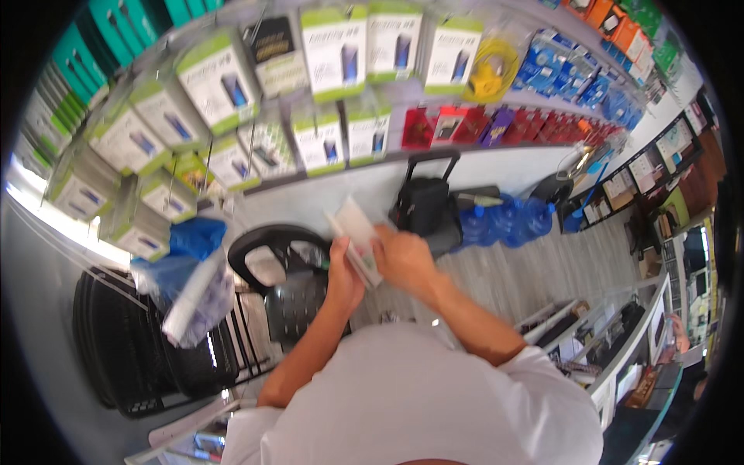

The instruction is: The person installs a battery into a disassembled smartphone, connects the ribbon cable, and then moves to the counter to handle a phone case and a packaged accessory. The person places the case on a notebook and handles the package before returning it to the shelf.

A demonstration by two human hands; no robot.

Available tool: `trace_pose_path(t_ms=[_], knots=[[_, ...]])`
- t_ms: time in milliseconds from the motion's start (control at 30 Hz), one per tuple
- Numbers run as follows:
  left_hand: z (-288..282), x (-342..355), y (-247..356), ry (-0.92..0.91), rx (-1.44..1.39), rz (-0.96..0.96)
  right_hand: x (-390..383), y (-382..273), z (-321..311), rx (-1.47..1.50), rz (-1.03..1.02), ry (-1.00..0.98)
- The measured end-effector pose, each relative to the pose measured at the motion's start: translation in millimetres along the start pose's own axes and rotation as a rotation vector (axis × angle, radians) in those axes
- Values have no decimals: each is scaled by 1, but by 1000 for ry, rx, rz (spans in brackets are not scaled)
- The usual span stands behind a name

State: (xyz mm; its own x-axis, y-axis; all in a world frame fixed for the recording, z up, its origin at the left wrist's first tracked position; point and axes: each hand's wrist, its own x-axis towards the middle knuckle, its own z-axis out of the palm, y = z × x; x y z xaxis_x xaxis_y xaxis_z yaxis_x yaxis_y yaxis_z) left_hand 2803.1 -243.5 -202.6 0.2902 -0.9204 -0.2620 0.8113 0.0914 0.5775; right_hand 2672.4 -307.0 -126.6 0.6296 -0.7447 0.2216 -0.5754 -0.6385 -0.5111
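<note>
A thin white package (359, 225), slightly blurred, stands tilted between my two hands in front of my chest. Its left edge is gripped by my left hand (346, 273), with the thumb up along the side. Curled fingers of my right hand (404, 258) press against its right side; motion smears them a little. A small patch of colour shows low on the package's face, too blurred to make out. Beyond it hang rows of white and green boxed packs (335, 54) on a wall display.
A black chair (294, 306) stands below my left hand. Past my right hand are a black bag with a handle (426, 203) and large blue water bottles (508, 221) on the floor. Stacked black chairs (116, 341) are at left, a glass display counter (612, 341) at right.
</note>
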Motion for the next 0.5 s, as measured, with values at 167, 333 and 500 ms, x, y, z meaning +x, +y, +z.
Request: trace_pose_path(t_ms=[167, 333, 500], knots=[[34, -5, 0, -35, -10, 19, 1, -6, -22, 55, -57, 112], [55, 8, -2, 25, -17, 16, -13, 9, -48, 35, -416, 326], [65, 8, -16, -10, -39, -15, -18, 40, -44, 457, -308, 295]])
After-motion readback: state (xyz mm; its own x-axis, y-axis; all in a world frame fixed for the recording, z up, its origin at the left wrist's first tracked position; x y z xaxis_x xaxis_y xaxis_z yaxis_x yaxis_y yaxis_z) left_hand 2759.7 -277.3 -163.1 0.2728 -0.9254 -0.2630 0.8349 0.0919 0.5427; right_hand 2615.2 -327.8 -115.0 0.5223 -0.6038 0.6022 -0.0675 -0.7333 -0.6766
